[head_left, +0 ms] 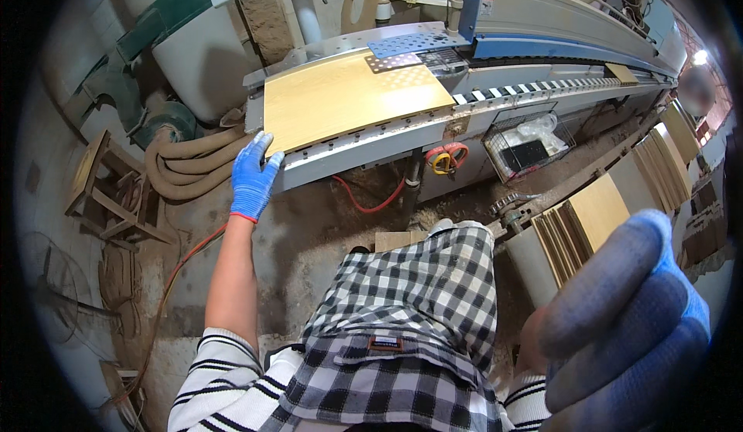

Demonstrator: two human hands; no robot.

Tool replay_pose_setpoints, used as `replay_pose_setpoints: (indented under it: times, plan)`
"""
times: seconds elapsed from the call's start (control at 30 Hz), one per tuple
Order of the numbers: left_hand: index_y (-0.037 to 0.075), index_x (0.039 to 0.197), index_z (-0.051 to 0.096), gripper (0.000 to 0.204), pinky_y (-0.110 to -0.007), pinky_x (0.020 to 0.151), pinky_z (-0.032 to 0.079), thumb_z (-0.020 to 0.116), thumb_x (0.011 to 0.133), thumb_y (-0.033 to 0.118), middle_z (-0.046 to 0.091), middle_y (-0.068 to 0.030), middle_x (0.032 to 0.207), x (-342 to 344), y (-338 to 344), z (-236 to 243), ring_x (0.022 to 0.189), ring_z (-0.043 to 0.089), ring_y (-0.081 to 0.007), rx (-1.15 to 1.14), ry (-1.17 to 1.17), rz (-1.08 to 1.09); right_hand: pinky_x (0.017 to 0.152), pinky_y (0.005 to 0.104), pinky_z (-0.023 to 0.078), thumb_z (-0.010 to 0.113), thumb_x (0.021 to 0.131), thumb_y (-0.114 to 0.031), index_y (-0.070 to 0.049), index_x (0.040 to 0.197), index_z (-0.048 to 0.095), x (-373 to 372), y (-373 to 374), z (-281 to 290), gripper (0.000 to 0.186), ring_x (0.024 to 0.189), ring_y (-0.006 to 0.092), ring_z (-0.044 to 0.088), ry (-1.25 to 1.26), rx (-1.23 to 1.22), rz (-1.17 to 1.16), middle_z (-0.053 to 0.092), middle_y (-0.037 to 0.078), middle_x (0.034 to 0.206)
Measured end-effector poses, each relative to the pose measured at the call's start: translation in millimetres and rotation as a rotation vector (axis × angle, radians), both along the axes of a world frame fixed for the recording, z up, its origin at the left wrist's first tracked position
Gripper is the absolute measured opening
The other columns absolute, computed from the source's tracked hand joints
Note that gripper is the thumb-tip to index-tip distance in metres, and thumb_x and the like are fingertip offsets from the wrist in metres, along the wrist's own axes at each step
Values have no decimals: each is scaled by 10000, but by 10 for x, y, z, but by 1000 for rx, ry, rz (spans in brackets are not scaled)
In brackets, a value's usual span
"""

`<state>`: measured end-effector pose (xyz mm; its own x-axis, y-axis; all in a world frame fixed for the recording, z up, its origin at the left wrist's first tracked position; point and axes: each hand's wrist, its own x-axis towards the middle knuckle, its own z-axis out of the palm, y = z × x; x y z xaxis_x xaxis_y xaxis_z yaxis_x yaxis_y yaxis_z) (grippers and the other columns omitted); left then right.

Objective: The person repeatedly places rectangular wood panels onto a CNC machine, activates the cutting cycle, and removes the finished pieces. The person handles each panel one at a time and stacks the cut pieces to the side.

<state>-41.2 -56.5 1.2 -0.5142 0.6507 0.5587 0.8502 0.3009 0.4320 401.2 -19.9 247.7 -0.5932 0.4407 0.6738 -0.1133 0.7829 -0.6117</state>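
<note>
A flat yellow wooden board (340,99) lies on the machine's long metal bed, its far right part beneath a blue perforated plate (418,43). At the board's near left corner is my left hand (254,175), in a blue knitted glove. Its fingers are at the left edge and the thumb is at the near edge, so that the corner sits between them. Large and blurred at the lower right, my right hand (627,324) is raised close to the camera. Its gloved fingers are bent and pressed together, and nothing shows in them.
Beyond the board runs a roller track (534,88) beside a blue and grey machine housing (557,22). A wire basket (530,142) hangs below it. Stacked panels (580,227) stand at my right. Thick hoses (193,161) and a wooden stool (124,192) are at the left.
</note>
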Motion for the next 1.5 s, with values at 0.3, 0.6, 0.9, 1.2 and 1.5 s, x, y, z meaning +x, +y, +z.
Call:
replay_pose_setpoints:
  times: [0.3,0.6,0.9,1.2,1.5]
  plan:
    - [76,1225,606,434,-417,1078,323,661,855,296,568,-172,1283,46,54,11,1207,503,-324,-86,69,41,487,215,429,490,916,-189,-53,777,503,36,20,-15,195,550,96,486,-38,-45,-109,521,34,712]
    - [83,1195,617,460,-440,1098,286,674,828,355,598,-155,1239,413,680,69,1212,503,-313,-103,177,-10,632,367,481,716,652,-64,-38,702,613,-304,361,-668,118,662,267,585,170,-246,488,593,103,739]
    - [102,1259,562,490,-441,1014,377,650,837,335,611,-203,1167,700,1372,55,1118,539,-368,-47,119,-165,633,346,513,739,646,-109,-75,681,583,-720,67,-641,163,667,245,595,735,77,549,604,73,742]
    - [53,1115,632,340,-439,821,461,567,903,310,664,-169,961,419,751,195,890,611,-346,-40,357,-5,746,388,522,667,796,-175,-5,841,640,-5,271,-1008,177,742,270,614,135,112,159,616,118,760]
    - [84,863,653,287,-446,680,450,469,941,290,619,-141,776,203,499,-46,725,587,-326,-88,531,204,930,416,388,616,782,-207,-86,1040,610,1048,2360,-2602,285,1032,270,538,-791,624,-1050,594,95,1087]
